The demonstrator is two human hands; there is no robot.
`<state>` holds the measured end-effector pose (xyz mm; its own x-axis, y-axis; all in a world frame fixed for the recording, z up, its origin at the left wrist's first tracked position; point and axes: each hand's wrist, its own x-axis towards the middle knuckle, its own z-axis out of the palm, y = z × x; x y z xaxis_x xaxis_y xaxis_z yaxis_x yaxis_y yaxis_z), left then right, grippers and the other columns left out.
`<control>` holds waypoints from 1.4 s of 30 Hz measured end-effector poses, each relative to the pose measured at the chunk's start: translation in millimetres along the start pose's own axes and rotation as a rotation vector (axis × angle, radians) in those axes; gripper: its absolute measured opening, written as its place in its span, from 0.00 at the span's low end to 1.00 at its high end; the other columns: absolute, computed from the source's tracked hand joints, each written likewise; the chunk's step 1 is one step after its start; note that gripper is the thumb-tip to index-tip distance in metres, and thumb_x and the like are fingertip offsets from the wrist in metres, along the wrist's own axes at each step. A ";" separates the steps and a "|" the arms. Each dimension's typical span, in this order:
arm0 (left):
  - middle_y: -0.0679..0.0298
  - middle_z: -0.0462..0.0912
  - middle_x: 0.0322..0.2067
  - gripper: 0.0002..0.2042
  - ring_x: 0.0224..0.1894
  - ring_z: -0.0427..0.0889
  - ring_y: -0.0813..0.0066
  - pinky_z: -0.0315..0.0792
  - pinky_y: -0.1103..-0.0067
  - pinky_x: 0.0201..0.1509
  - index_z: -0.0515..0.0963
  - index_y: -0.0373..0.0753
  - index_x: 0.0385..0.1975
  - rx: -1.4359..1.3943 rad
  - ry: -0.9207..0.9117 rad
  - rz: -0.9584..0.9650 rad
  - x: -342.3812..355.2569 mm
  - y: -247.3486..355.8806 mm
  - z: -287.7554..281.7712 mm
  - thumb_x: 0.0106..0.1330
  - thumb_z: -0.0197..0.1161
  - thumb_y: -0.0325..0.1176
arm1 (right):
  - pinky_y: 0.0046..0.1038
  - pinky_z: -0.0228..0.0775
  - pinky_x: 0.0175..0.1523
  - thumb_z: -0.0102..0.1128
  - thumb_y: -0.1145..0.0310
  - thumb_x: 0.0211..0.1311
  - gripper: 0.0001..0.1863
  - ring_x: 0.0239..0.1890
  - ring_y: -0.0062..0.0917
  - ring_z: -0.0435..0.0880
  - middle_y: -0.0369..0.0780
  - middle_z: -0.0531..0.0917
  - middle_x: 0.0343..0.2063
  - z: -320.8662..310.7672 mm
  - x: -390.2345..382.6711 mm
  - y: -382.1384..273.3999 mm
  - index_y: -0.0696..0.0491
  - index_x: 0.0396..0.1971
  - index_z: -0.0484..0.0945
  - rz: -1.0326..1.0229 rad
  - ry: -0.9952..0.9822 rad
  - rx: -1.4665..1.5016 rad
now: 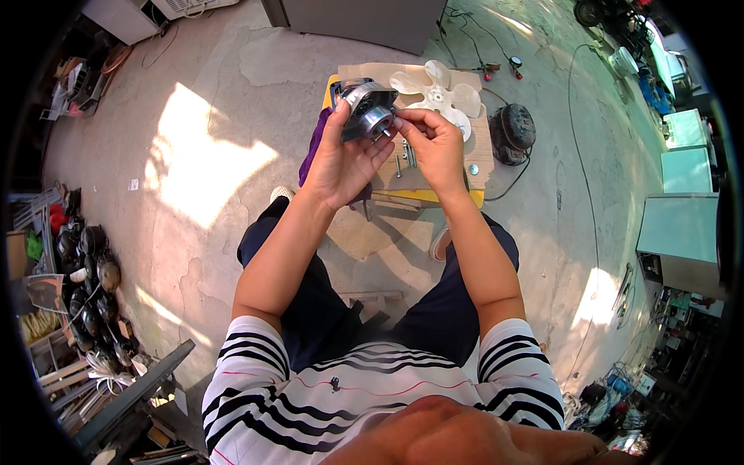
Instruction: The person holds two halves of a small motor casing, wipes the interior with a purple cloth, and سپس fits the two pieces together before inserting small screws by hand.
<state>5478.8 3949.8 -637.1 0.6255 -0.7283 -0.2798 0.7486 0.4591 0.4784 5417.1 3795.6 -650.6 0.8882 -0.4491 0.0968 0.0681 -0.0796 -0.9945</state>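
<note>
A small electric fan motor (373,118) with a black frame, a silver drum-shaped body and a short shaft is held up over a low table. My left hand (341,167) grips it from the left and below, thumb up along its side. At the motor's right edge, my right hand (438,147) pinches thumb and forefinger together; what lies between them is too small to tell. A whitish plastic fan blade (436,96) lies just beyond my right hand. Several long screws (404,157) rest on the cardboard (474,203) below the motor.
A purple cloth (316,147) hangs over the table's left side. To the right, a black compressor (513,133) with a cable stands on the concrete floor (232,70). Gauges with hoses (491,70) lie farther back, before a grey cabinet (360,23). Piled compressors (89,287) line the left.
</note>
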 end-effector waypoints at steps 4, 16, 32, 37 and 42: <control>0.59 0.72 0.55 0.35 0.60 0.72 0.71 0.61 0.71 0.72 0.66 0.43 0.62 0.039 -0.017 0.032 -4.6 -0.6 4.2 0.61 0.65 0.60 | 0.17 0.75 0.42 0.65 0.77 0.63 0.06 0.34 0.15 0.83 0.37 0.86 0.32 -0.5 -0.7 -2.0 0.61 0.39 0.83 0.001 0.016 -0.020; 0.58 0.74 0.55 0.35 0.59 0.73 0.68 0.63 0.70 0.71 0.66 0.43 0.62 0.007 -0.038 -0.014 -4.5 2.9 3.9 0.63 0.62 0.62 | 0.21 0.74 0.39 0.72 0.70 0.56 0.16 0.33 0.17 0.77 0.36 0.80 0.36 -0.5 4.0 6.2 0.57 0.41 0.75 -0.012 0.089 0.041; 0.49 0.69 0.58 0.44 0.63 0.72 0.58 0.67 0.66 0.70 0.63 0.33 0.64 -0.094 -0.012 -0.117 -4.5 11.9 0.9 0.62 0.55 0.69 | 0.19 0.73 0.38 0.59 0.75 0.66 0.08 0.31 0.13 0.79 0.34 0.84 0.37 1.1 1.0 3.9 0.57 0.43 0.82 0.009 -0.036 -0.012; 0.48 0.70 0.58 0.44 0.62 0.72 0.57 0.68 0.65 0.70 0.63 0.32 0.64 -0.122 -0.044 -0.149 -4.6 13.5 0.6 0.63 0.54 0.69 | 0.17 0.73 0.37 0.61 0.73 0.66 0.07 0.30 0.12 0.78 0.32 0.84 0.32 -2.0 3.3 7.5 0.56 0.42 0.82 0.039 -0.036 0.053; 0.51 0.73 0.53 0.45 0.57 0.76 0.61 0.69 0.66 0.68 0.66 0.31 0.61 -0.111 -0.031 -0.154 -6.2 14.6 3.0 0.60 0.55 0.71 | 0.17 0.73 0.37 0.61 0.72 0.67 0.08 0.30 0.11 0.78 0.32 0.83 0.32 -4.5 4.1 8.4 0.57 0.42 0.82 0.044 -0.056 0.028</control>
<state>5485.2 3959.5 -625.9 0.4955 -0.8091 -0.3160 0.8559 0.3926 0.3367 5419.3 3789.0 -658.4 0.9144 -0.4014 0.0513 0.0404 -0.0355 -0.9986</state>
